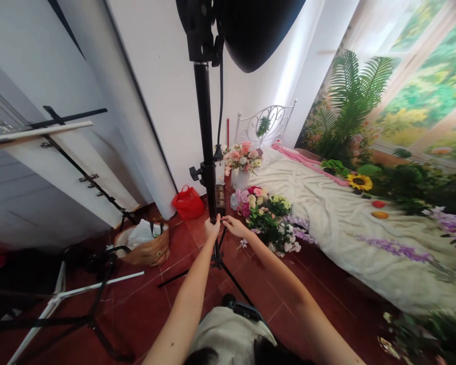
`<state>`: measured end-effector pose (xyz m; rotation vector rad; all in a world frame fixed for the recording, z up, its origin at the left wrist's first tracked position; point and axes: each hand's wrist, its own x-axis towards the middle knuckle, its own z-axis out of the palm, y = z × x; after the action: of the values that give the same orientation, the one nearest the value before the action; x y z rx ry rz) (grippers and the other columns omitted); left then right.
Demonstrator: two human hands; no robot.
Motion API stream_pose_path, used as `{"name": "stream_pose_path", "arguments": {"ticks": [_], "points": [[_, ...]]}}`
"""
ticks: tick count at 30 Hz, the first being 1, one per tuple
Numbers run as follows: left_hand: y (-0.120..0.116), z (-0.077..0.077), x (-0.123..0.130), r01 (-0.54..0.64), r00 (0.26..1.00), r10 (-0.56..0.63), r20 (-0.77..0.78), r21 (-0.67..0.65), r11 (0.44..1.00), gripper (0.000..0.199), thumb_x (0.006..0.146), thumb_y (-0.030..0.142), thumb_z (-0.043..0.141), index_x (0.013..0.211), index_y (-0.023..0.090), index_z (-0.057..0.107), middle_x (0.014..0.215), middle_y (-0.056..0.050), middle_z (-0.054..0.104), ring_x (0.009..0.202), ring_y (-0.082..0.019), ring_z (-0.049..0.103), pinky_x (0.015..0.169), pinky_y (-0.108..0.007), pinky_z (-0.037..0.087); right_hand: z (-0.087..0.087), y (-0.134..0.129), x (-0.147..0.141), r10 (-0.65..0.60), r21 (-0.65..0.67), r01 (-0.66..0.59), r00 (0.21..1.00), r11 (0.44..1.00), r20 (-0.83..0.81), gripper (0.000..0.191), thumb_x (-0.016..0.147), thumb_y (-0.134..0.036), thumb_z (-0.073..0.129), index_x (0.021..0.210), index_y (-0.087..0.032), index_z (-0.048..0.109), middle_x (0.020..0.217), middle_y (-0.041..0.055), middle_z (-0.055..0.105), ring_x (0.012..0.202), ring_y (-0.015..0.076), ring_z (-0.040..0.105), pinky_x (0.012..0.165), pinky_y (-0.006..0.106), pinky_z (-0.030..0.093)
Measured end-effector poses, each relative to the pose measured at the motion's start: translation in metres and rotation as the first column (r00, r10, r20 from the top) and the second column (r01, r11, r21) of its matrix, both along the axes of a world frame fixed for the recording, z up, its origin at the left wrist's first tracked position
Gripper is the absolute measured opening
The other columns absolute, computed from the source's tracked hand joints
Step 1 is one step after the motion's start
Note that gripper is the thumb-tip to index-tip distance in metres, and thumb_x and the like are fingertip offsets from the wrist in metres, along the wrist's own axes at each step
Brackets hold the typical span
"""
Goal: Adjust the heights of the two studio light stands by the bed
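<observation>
A black light stand (pixel 203 111) rises upright in front of me, with a large black lamp head (pixel 256 30) at its top. My left hand (pixel 212 229) is wrapped round the lower part of the stand's pole. Just to the right of the pole, the fingers of my right hand (pixel 233 226) are closed on what looks like a small dark knob at its side. Higher up, a clamp with a knob (pixel 194 173) sits on the pole. A black power cable with a plug (pixel 218 153) hangs beside it. Dark legs (pixel 237 284) spread over the floor below.
On the right stands a bed (pixel 327 223) with a pale blanket and artificial flowers. A flower bunch (pixel 264 208) is close to my right hand. Left of the stand are a red bag (pixel 189 202), a basket (pixel 148 248) and other stand legs (pixel 99 280) on the tiled floor.
</observation>
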<state>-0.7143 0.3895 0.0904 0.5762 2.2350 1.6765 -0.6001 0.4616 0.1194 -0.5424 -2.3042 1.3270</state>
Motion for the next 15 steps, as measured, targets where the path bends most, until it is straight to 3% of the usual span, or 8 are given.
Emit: {"name": "stream_pose_path", "arguments": {"ticks": [6,7,9,12,15], "points": [[0.001,-0.003,-0.001,0.015,1.0,-0.015,0.002,0.014,1.0,0.04,0.067,0.051,0.059,0.07,0.012,0.066,0.065,-0.011,0.066,0.063,-0.021,0.063,0.052,-0.026,0.044,-0.018,0.002,-0.016,-0.156,-0.192,0.14,0.985,0.971,-0.072,0.016,0.079,-0.031,0.051,0.091,-0.021,0.057,0.08,-0.0002,0.063,0.075,0.0129,0.059,0.073,0.026,0.046],[0.001,-0.003,-0.001,0.016,1.0,-0.016,0.01,0.018,1.0,0.039,0.067,0.051,0.059,0.07,0.012,0.066,0.064,-0.01,0.066,0.063,-0.021,0.063,0.053,-0.026,0.044,-0.021,0.003,-0.021,-0.208,-0.281,0.186,0.977,0.942,-0.053,0.015,0.079,-0.03,0.052,0.09,-0.021,0.056,0.076,-0.0015,0.062,0.069,0.0118,0.058,0.068,0.025,0.046],[0.001,-0.002,-0.001,0.021,0.999,-0.021,0.026,0.018,1.0,0.04,0.066,0.051,0.059,0.07,0.013,0.066,0.062,-0.009,0.066,0.061,-0.02,0.063,0.052,-0.025,0.044,-0.026,0.006,-0.031,-0.297,-0.491,0.276,0.954,0.826,0.036,0.011,0.078,-0.027,0.052,0.087,-0.02,0.053,0.062,-0.0042,0.058,0.054,0.0097,0.054,0.056,0.021,0.044],[0.001,-0.002,-0.001,0.025,0.999,-0.026,0.02,0.003,1.0,0.042,0.066,0.053,0.058,0.069,0.012,0.065,0.062,-0.009,0.065,0.061,-0.02,0.062,0.052,-0.025,0.045,-0.028,0.009,-0.042,-0.306,-0.686,0.318,0.941,0.654,0.144,0.004,0.076,-0.021,0.052,0.076,-0.017,0.051,0.047,-0.0057,0.049,0.04,0.0081,0.046,0.044,0.019,0.038],[0.001,-0.001,-0.001,0.023,1.0,-0.023,0.0,0.0,1.0,0.043,0.066,0.054,0.058,0.069,0.011,0.065,0.064,-0.009,0.065,0.062,-0.02,0.063,0.052,-0.025,0.044,-0.027,0.011,-0.044,-0.299,-0.747,0.286,0.946,0.6,0.123,0.007,0.075,-0.02,0.052,0.069,-0.016,0.05,0.046,-0.0045,0.047,0.039,0.0075,0.044,0.041,0.018,0.036]]}}
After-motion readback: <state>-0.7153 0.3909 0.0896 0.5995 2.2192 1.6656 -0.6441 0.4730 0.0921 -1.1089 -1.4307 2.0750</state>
